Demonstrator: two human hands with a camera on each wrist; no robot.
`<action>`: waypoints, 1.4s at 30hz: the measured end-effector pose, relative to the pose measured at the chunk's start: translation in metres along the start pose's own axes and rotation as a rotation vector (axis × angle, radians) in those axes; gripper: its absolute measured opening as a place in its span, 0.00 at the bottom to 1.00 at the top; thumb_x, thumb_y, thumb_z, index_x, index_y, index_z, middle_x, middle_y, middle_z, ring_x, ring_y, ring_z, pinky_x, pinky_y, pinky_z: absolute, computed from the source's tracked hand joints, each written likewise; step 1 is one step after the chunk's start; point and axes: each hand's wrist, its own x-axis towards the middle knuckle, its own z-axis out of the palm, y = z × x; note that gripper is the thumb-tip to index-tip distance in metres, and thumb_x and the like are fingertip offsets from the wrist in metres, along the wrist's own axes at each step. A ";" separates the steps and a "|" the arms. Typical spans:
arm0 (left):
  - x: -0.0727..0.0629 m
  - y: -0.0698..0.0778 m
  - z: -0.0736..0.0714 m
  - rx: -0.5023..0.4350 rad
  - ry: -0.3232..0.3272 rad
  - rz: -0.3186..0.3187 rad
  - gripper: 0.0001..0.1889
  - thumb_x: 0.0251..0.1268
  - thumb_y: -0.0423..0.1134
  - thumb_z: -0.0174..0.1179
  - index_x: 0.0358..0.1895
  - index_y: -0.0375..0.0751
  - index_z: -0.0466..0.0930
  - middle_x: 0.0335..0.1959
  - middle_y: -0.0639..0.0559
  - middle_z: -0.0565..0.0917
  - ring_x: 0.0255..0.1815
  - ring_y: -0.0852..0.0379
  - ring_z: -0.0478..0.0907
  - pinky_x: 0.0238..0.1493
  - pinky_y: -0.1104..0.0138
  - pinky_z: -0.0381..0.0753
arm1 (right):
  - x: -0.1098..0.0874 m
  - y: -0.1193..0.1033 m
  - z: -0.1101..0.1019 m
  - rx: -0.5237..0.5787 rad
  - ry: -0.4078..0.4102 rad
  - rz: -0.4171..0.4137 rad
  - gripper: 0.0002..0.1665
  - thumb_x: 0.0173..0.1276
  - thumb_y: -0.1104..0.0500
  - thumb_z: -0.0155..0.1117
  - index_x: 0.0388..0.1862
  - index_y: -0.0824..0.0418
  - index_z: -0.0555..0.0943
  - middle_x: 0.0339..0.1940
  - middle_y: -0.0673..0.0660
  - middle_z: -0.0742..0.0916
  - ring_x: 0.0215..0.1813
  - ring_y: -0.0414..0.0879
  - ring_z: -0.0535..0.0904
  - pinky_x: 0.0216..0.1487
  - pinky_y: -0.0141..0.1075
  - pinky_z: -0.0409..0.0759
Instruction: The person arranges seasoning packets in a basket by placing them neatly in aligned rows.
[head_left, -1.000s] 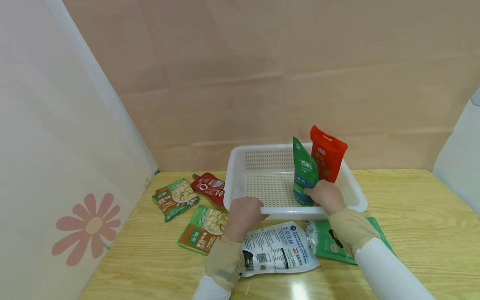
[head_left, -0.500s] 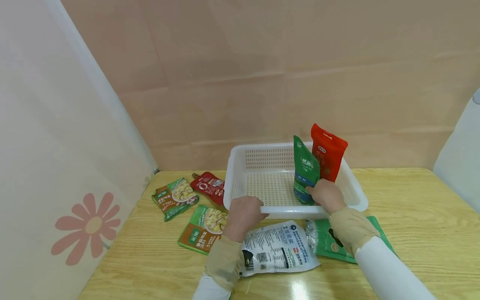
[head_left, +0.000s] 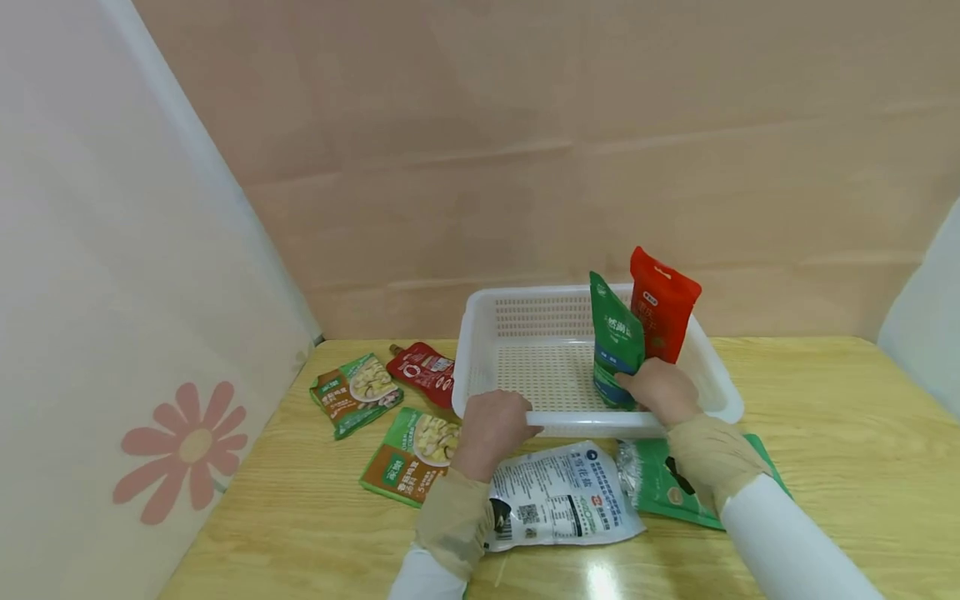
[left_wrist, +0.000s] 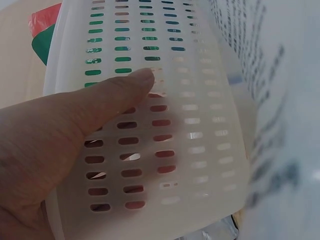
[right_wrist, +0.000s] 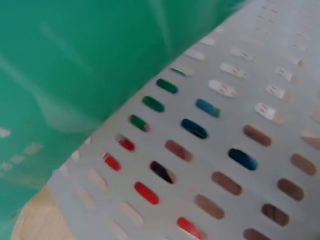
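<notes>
Inside the basket (head_left: 476, 350), we note the green pouch (head_left: 617, 337) unmoved since earlier, long axis near-upright, top upward, right grip (head_left: 663, 390) pinching it, left grip (head_left: 491, 429) clasping the basket.

Wood-grain worktop (head_left: 825, 417) across the lower frame. On it, left of centre: two green-and-brown packets (head_left: 356, 392) (head_left: 408, 460) picturing food, and a red pouch (head_left: 423, 369) with a spout. Lower centre: a white printed bag (head_left: 562, 500) lying flat, a green bag (head_left: 693, 496) just to its right. A tan backdrop (head_left: 525, 125) fills the upper frame; a pale panel (head_left: 112, 208) at left bears a pink flower (head_left: 193, 447).
</notes>
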 end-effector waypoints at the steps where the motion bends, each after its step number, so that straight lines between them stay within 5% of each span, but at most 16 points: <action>1: 0.000 0.000 0.000 -0.005 -0.006 -0.002 0.12 0.49 0.55 0.69 0.21 0.52 0.85 0.15 0.59 0.80 0.15 0.62 0.68 0.18 0.68 0.68 | -0.001 0.001 -0.001 0.000 -0.005 -0.004 0.23 0.68 0.49 0.56 0.34 0.72 0.76 0.19 0.58 0.79 0.25 0.49 0.75 0.29 0.36 0.70; 14: -0.002 -0.006 0.009 -0.002 0.000 -0.017 0.12 0.48 0.55 0.70 0.19 0.53 0.84 0.15 0.60 0.80 0.16 0.62 0.70 0.18 0.67 0.69 | -0.033 0.003 -0.032 -0.039 -0.071 -0.155 0.23 0.67 0.46 0.57 0.17 0.59 0.72 0.13 0.49 0.68 0.23 0.44 0.67 0.26 0.34 0.61; 16: -0.001 -0.007 0.009 -0.007 0.005 -0.015 0.13 0.48 0.55 0.70 0.18 0.53 0.83 0.14 0.59 0.80 0.15 0.62 0.69 0.17 0.67 0.68 | -0.039 0.008 -0.040 -0.047 -0.077 -0.175 0.23 0.68 0.47 0.55 0.20 0.63 0.77 0.14 0.49 0.66 0.23 0.44 0.66 0.26 0.34 0.61; 21: -0.002 -0.006 0.008 0.006 -0.011 -0.015 0.13 0.48 0.55 0.70 0.20 0.53 0.84 0.14 0.59 0.80 0.15 0.63 0.68 0.17 0.67 0.68 | -0.053 0.027 -0.053 -0.089 -0.060 -0.244 0.27 0.71 0.47 0.54 0.46 0.71 0.82 0.31 0.63 0.85 0.34 0.52 0.76 0.32 0.42 0.75; 23: -0.003 -0.006 0.007 0.011 -0.018 -0.017 0.12 0.48 0.55 0.70 0.22 0.53 0.85 0.15 0.59 0.80 0.16 0.63 0.69 0.18 0.67 0.69 | -0.060 0.036 -0.055 -0.087 -0.033 -0.259 0.30 0.72 0.47 0.52 0.51 0.74 0.80 0.46 0.71 0.85 0.41 0.58 0.80 0.38 0.47 0.79; 27: -0.003 -0.006 0.005 -0.004 -0.018 -0.019 0.11 0.48 0.54 0.70 0.23 0.52 0.86 0.15 0.59 0.80 0.16 0.63 0.69 0.18 0.67 0.69 | -0.072 0.057 -0.056 -0.037 0.034 -0.248 0.33 0.75 0.44 0.46 0.57 0.74 0.76 0.55 0.75 0.80 0.51 0.69 0.77 0.41 0.54 0.78; 32: -0.003 -0.008 0.004 -0.036 -0.001 -0.017 0.11 0.48 0.53 0.71 0.22 0.51 0.86 0.15 0.58 0.80 0.15 0.63 0.66 0.18 0.68 0.68 | -0.080 0.085 -0.057 0.000 0.053 -0.198 0.36 0.76 0.42 0.43 0.60 0.73 0.73 0.57 0.76 0.79 0.55 0.74 0.74 0.41 0.55 0.76; 37: -0.004 -0.011 0.009 -0.046 0.026 -0.011 0.12 0.48 0.53 0.71 0.22 0.51 0.86 0.15 0.58 0.80 0.16 0.62 0.69 0.19 0.66 0.69 | -0.078 0.110 -0.051 -0.016 -0.021 -0.156 0.38 0.77 0.42 0.40 0.61 0.76 0.71 0.56 0.77 0.79 0.54 0.74 0.74 0.41 0.55 0.77; 42: -0.005 -0.008 0.004 -0.055 -0.015 -0.033 0.11 0.49 0.52 0.71 0.24 0.50 0.86 0.17 0.57 0.82 0.17 0.61 0.72 0.20 0.66 0.71 | -0.078 0.128 -0.036 -0.002 -0.094 -0.125 0.38 0.77 0.43 0.40 0.60 0.77 0.72 0.54 0.76 0.80 0.53 0.73 0.76 0.42 0.54 0.77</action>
